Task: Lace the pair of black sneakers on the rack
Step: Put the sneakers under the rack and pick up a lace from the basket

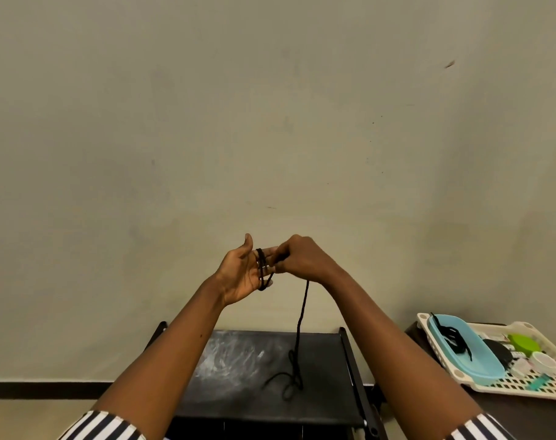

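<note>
Striped black-and-white sleeves (105,425) edge the bottom of our head view. We hold our left hand (243,273) up with the palm open and fingers straight, a thin black shoelace (299,325) looped around those fingers. Our right hand (297,257) pinches the lace beside them. It hangs down and coils on the black fabric rack shelf (238,385) below. At right, a light blue plastic tub (470,354) sits in a cream slotted basket (524,385).

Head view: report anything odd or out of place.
No sneakers show on the rack; only the lace trails there. It is wound round the left hand, pinched by the right hand. Another lace lies in the blue tub.
</note>
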